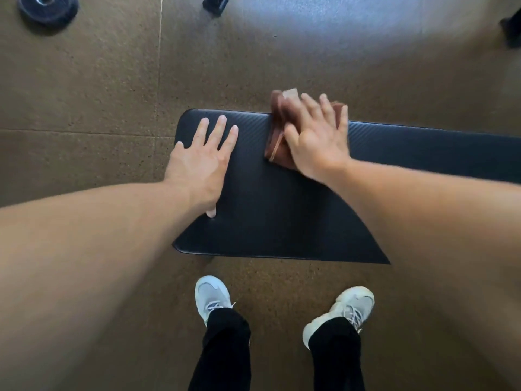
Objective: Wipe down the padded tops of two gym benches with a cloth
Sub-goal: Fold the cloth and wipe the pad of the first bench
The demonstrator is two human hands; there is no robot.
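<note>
Both bare arms reach down to the black padded bench top (282,210). Left hand (201,165) lies flat, fingers straight. Right hand (318,145), fingers spread, presses the brown folded cloth (277,139) at its far edge.

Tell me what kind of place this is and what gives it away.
Most likely a gym. A long black padded bench top stands on brown speckled rubber floor tiles, and a round black weight plate lies on the floor at the far left. The person wears white trainers.
</note>
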